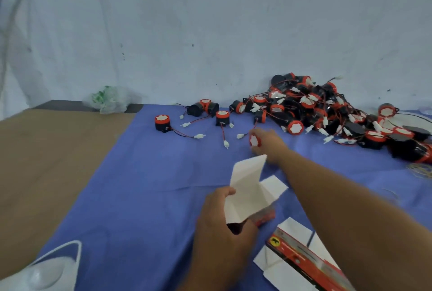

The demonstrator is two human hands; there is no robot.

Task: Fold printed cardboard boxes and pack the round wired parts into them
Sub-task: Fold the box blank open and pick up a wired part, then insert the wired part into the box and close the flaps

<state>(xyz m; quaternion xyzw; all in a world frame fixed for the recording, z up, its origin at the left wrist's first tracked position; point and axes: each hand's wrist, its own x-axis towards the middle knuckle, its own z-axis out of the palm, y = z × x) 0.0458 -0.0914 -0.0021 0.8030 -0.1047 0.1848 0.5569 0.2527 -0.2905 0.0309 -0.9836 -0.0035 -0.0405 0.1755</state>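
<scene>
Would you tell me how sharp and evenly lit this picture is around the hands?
Head view: light is soft and even, without glare or hard shadows; the right hand and the round part it holds are motion-blurred; the left hand and its box are slightly soft.

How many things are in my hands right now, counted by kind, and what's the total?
Cardboard box, partly folded, held in the left hand: 1
Round wired part, gripped in the right hand: 1
Total: 2
</scene>
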